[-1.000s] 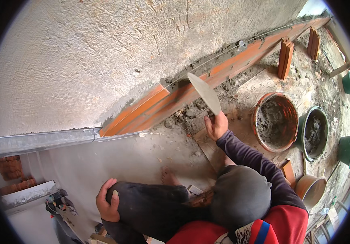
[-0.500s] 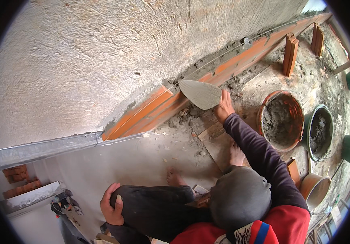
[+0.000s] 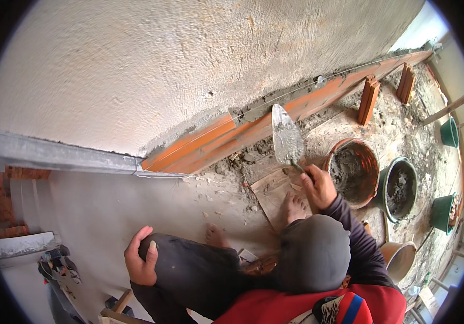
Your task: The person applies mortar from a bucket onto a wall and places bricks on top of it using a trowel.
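My right hand point(image 3: 320, 187) is closed round the handle of a pointed trowel point(image 3: 288, 136), its metal blade smeared with wet mortar and tilted up beside a low course of orange bricks point(image 3: 210, 141). Grey mortar point(image 3: 259, 112) lies along the top of this brickwork, behind a taut string point(image 3: 283, 96). The blade tip overlaps the wall's edge in view; whether it touches, I cannot tell. My left hand point(image 3: 143, 258) rests against my left knee, thumb and fingers apart, with nothing in it.
An orange bucket point(image 3: 329, 167) and a dark green bucket point(image 3: 387, 191), both holding mortar, stand right of my right hand. Upright bricks point(image 3: 369, 100) stand farther off. A pale bucket point(image 3: 399, 264) and a green pail point(image 3: 441, 215) are at right. A rough plastered wall point(image 3: 162, 70) rises behind the bricks.
My right hand has drawn back from the brickwork and turned the trowel, so its blade now points up with a wet mortar-smeared face showing. My left hand stays at the knee.
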The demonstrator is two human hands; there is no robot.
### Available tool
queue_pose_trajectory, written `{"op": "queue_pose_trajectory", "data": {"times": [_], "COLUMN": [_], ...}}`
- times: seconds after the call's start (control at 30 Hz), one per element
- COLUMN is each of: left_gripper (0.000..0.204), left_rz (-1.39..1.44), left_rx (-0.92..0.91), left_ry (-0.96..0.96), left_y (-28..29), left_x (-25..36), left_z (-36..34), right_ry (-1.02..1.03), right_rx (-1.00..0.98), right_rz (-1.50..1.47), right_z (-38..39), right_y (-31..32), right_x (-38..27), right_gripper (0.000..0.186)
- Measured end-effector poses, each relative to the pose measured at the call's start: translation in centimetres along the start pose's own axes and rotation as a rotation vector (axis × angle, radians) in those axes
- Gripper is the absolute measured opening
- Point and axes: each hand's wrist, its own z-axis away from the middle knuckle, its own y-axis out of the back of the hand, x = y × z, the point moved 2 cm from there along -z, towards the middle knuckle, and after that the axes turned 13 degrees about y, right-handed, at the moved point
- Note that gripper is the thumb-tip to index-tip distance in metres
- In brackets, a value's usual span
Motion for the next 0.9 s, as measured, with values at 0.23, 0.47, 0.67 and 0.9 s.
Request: {"op": "queue_pose_trajectory", "data": {"times": [0.23, 0.47, 0.67, 0.9], "left_gripper": [0.051, 0.05, 0.047, 0.043], "left_rz": [0.065, 0.102, 0.105, 0.111], "left_rx": [0.026, 0.024, 0.011, -0.024], "left_ry": [-0.033, -0.045, -0.047, -0.04], "left_y": [0.3, 0.6, 0.7, 0.7], "left_x": [-0.4, -0.9, -1.1, -1.1], "left_z": [0.4, 0.7, 0.9, 0.8], "right_ry": [0.089, 0.206, 0.441, 0.283], "right_rx": [-0.351, -0.463, -0.38, -0.497], "right_rz": [0.272, 0.476, 0.78, 0.993], "right_z": [-5.0, -7.4, -8.4, -9.4], "right_y": [5.7, 4.7, 7.0, 13.4], "right_x": [-6.3, -7.7, -6.5, -2.8], "right_gripper": [0.019, 0.022, 0.014, 0.019]}}
